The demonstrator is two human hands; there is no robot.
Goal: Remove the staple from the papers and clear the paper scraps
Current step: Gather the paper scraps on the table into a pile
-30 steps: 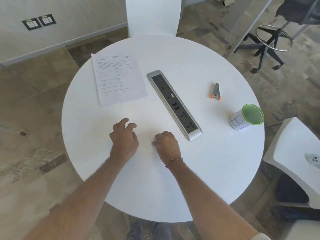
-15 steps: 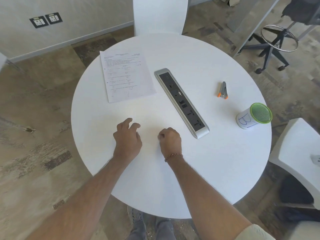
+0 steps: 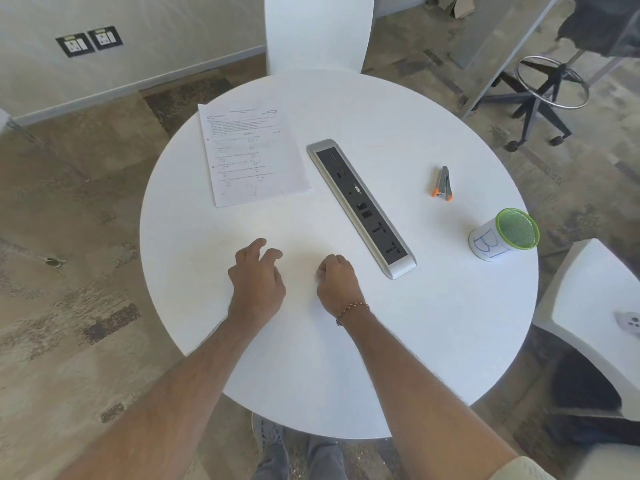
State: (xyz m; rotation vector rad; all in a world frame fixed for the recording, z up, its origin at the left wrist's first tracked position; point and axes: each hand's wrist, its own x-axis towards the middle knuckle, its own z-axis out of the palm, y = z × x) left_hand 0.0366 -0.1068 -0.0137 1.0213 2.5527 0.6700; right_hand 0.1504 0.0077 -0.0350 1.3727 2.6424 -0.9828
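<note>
Resting on the round white table (image 3: 346,358), both hands are seen near the middle of the frame, with nothing held in either. Toward the upper left of the tabletop, the printed papers (image 3: 254,154) are laid flat, well apart from the hands; the staple itself is too small to be made out. Below the papers, the left hand (image 3: 258,278) is placed palm down with its fingers loosely spread and slightly curled. Just to its right, the right hand (image 3: 337,280) is curled into a loose fist, knuckles up, with a beaded bracelet (image 3: 351,311) worn at the wrist. A long silver power strip (image 3: 362,207) is set diagonally across the centre of the table, beside the right hand but not touched by it. Further right, a grey and orange staple remover (image 3: 442,186) is lying on the table. At the right edge, a white cup (image 3: 504,235) with a green rim is tipped toward the camera.
</note>
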